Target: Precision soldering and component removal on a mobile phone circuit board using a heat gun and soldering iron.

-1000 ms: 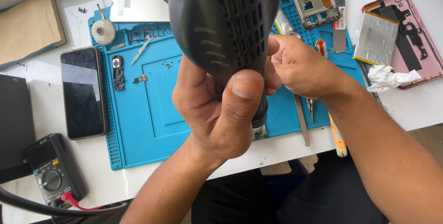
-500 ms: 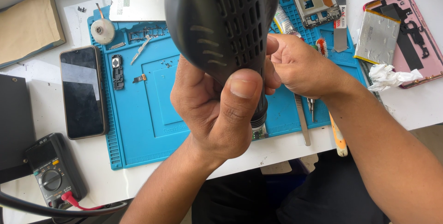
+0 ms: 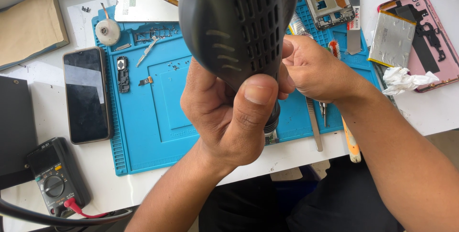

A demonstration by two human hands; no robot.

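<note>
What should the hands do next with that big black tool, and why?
Probably lower the black tool toward the blue mat. The left hand grips it raised close to the camera, where it hides the middle of the mat, while the right hand pinches something beside it that I cannot make out.

Bright, even daylight across the white table (image 3: pixel 432 112), almost washed out along the right side. Soft, short shadows only, tucked under the left hand (image 3: pixel 229 117) and right hand (image 3: pixel 313 69). Dull sheen on the dark tool body (image 3: pixel 239 26), looming close to the lens and slightly soft at the top edge. Pale reflection streaked over the black phone screen (image 3: pixel 86 95). Blue mat (image 3: pixel 143 131) sharp and saturated. Mild wide-angle stretch toward the corners.
</note>
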